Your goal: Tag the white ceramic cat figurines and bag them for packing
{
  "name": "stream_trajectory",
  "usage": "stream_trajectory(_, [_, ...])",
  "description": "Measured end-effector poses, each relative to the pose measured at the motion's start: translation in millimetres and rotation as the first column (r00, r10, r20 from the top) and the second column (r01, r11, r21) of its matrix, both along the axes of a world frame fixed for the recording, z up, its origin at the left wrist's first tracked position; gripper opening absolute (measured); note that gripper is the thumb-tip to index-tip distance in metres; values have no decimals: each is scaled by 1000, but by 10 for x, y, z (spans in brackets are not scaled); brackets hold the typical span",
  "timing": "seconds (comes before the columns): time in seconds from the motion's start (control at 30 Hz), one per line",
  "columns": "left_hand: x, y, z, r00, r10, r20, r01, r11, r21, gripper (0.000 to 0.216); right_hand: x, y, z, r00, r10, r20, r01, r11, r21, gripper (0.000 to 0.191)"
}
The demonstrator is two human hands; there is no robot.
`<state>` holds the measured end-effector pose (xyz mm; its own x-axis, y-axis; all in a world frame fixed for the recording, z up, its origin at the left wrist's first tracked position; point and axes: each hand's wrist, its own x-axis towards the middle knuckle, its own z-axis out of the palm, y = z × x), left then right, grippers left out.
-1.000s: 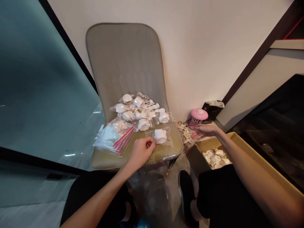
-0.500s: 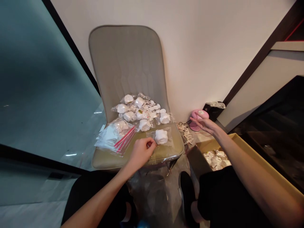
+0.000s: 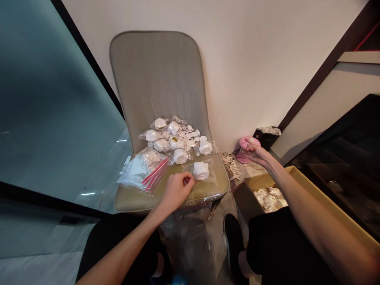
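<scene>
My left hand [image 3: 179, 187] rests low over the front of the chair seat, its fingers pinched together at the edge of a clear plastic bag [image 3: 212, 179]. Inside that bag is a white, rounded, lumpy piece [image 3: 201, 171]; its exact kind I cannot make out. My right hand [image 3: 257, 154] is raised off to the right, in front of a small pink fan [image 3: 244, 158], with bent, slightly parted fingers and nothing visible in them. Behind the left hand lie several more bagged white pieces [image 3: 180, 156], a pile of small white discs [image 3: 190, 134] and a stack of red-striped zip bags [image 3: 138, 172].
The beige chair [image 3: 160, 71] stands against a pale wall. An open cardboard box [image 3: 293, 171] with several wrapped white pieces [image 3: 270, 198] sits at my right. White cables [image 3: 233, 166] lie on the floor beside the fan; a black box [image 3: 267, 138] is behind it. Glass panel [image 3: 53, 99] at left.
My right hand's spread fingers have bent inward, in front of the fan. My left hand and the bagged white piece stay where they were.
</scene>
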<state>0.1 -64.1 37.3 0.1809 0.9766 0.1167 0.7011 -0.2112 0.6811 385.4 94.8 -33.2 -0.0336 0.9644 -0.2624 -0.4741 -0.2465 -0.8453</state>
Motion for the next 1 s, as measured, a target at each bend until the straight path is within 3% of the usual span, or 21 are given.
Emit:
stream_trajectory(0.07, [2, 3, -5, 1000, -6, 4, 6, 1000, 0, 22, 6, -37, 23, 995, 101, -8, -101, 994, 40, 46])
stream_trajectory(0.1, [3, 4, -8, 1000, -10, 9, 10, 1000, -1, 22, 7, -49, 29, 991, 131, -2, -131, 990, 57, 50])
stream_trajectory(0.17, [5, 6, -14, 1000, -14, 15, 14, 1000, -4, 22, 5, -54, 29, 989, 143, 34, -145, 987, 65, 38])
stream_trajectory(0.27, [7, 3, -14, 1000, -9, 10, 9, 1000, -4, 22, -7, -40, 25, 991, 100, 88, -104, 994, 46, 3])
stream_trajectory(0.33, [9, 0, -5, 1000, -13, 5, 13, 1000, -2, 23, -14, -45, 44, 994, 39, 100, -47, 996, 81, 8])
stream_trajectory(0.4, [13, -3, 6, 1000, -19, 3, 19, 1000, -3, 22, -18, -72, 87, 996, 18, 93, -31, 990, 138, 2])
stream_trajectory(0.5, [21, -4, 14, 1000, -20, 5, 20, 1000, -15, 22, -24, -131, 159, 992, 97, 80, -107, 986, 126, 24])
stream_trajectory(0.6, [26, -2, 6, 1000, -25, 13, 25, 999, -24, 22, -50, -156, 175, 983, 141, 115, -147, 988, 43, 8])
stream_trajectory(0.7, [24, 2, -7, 999, -30, 18, 30, 999, -13, 22, -69, -136, 136, 983, -24, 180, 6, 995, 96, 21])
stream_trajectory(0.77, [22, 4, -11, 999, -32, 18, 32, 999, -9, 22, -61, -123, 113, 984, -76, 161, 50, 985, 165, 10])
stream_trajectory(0.8, [21, 4, -10, 999, -32, 17, 32, 999, -11, 22, -52, -122, 107, 989, -40, 141, 14, 984, 180, 8])
stream_trajectory(0.9, [22, 2, 2, 999, -31, 17, 31, 999, -17, 23, -41, -134, 99, 980, 144, 134, -165, 974, 155, 41])
stream_trajectory(1.0, [19, -1, 17, 999, -31, 16, 31, 999, -13, 22, -67, -135, 93, 973, 152, 176, -170, 981, 91, 26])
